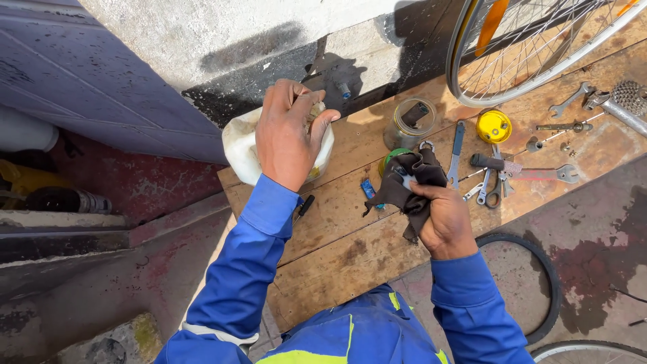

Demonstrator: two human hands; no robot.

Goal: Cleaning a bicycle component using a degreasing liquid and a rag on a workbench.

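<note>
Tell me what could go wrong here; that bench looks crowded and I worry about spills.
The white plastic jug under the left hand sits at the board's edge and might tip off. The dark rag in the right hand could sweep the glass jar or wrenches nearby.

A white plastic jug (239, 152), scuffed and stained, is stood at the left end of the wooden boards, its top covered from above. A dark brown rag (411, 185), crumpled and hanging in folds, is held bunched above the boards' middle.
</note>
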